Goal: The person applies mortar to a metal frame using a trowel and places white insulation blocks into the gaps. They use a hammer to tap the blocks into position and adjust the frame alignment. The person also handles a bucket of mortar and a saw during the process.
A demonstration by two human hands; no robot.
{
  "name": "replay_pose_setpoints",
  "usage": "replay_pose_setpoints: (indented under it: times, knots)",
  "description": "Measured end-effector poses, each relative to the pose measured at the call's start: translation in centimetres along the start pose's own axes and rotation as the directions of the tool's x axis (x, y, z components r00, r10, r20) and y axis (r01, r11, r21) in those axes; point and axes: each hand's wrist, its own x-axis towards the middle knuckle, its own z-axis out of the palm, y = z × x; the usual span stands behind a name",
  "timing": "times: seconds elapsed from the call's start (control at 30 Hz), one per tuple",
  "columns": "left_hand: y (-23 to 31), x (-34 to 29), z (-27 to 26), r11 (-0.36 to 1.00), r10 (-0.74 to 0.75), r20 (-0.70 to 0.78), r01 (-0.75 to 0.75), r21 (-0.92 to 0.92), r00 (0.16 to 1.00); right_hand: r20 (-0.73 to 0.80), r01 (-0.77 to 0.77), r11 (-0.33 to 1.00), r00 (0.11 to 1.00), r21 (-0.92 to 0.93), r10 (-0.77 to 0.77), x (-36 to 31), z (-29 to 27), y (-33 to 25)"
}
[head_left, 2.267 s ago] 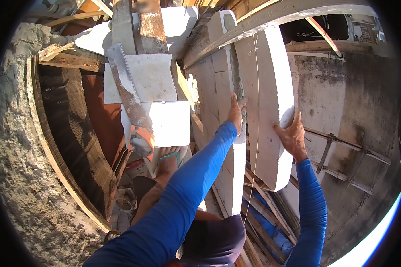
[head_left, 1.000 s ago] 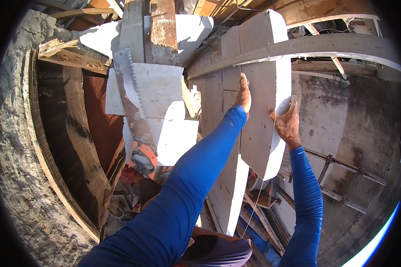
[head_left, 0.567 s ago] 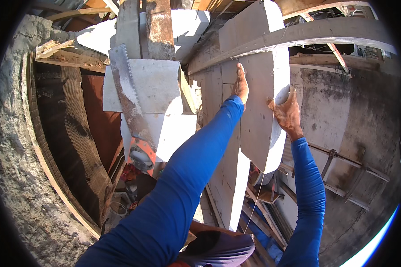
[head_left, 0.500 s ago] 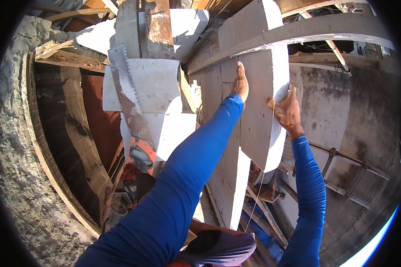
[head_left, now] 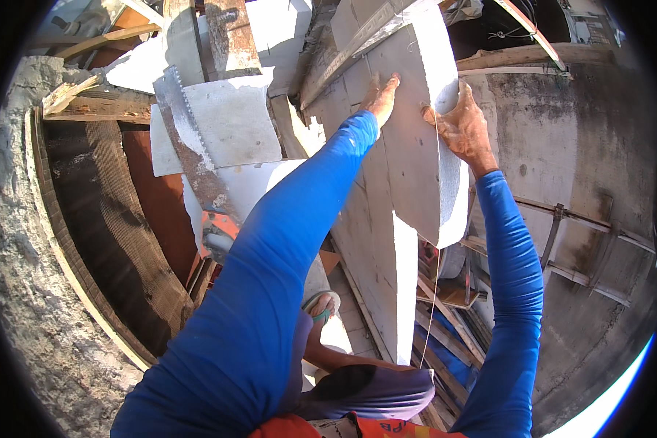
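A large white-grey block (head_left: 414, 153) with a bright, thick right side stands in front of me on a row of similar pale blocks (head_left: 376, 270). My left hand (head_left: 381, 101) lies against its grey face, fingers stretched out. At the right edge my right hand (head_left: 463, 133) grips the block, thumb towards the face and fingers on the bright side. A thin string (head_left: 431, 310) runs down past the block's edge, close to my right thumb. To the left, a handsaw (head_left: 187, 139) with a worn blade and orange-red handle lies on white slabs (head_left: 241, 124).
A long wooden batten (head_left: 354, 51) slants across the top of the blocks. Rough wall (head_left: 22, 292) and dark timber planks (head_left: 124, 219) border the left. A stained wall (head_left: 540, 139) with a ladder-like frame (head_left: 555, 237) stands right. My sandalled foot (head_left: 323, 303) is below.
My left hand has turned from a raised-thumb pose to lie flatter on the block's face. My right hand stays on the edge. The view has shifted, bringing my foot into sight.
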Motion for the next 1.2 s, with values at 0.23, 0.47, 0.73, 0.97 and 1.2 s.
replay_pose_setpoints:
  times: [0.23,0.47,0.73,0.97,1.2]
  knots:
    - [1.1,-0.7,-0.5,0.998,-0.063,0.0,0.063,0.027,0.998,-0.028,0.082,0.996,0.996,-0.022,-0.083,0.4,0.0,0.1]
    - [0.7,-0.3,-0.3,0.997,-0.067,0.0,0.067,0.029,0.998,-0.02,0.074,0.997,0.997,-0.037,-0.075,0.8,0.4,0.5]
    - [0.2,-0.1,-0.3,0.996,-0.077,0.027,0.076,0.038,0.997,-0.065,0.105,0.993,0.992,-0.059,-0.109,0.5,0.8,0.8]
    - [0.2,0.0,-0.4,0.993,-0.11,0.022,0.111,-0.046,0.994,-0.09,0.13,0.989,0.987,-0.076,-0.136,0.9,0.9,0.7]
    - [1.1,-1.5,-0.1,0.995,-0.096,0.006,0.096,-0.022,0.995,-0.128,0.147,0.986,0.979,-0.073,-0.155,1.2,2.0,1.7]
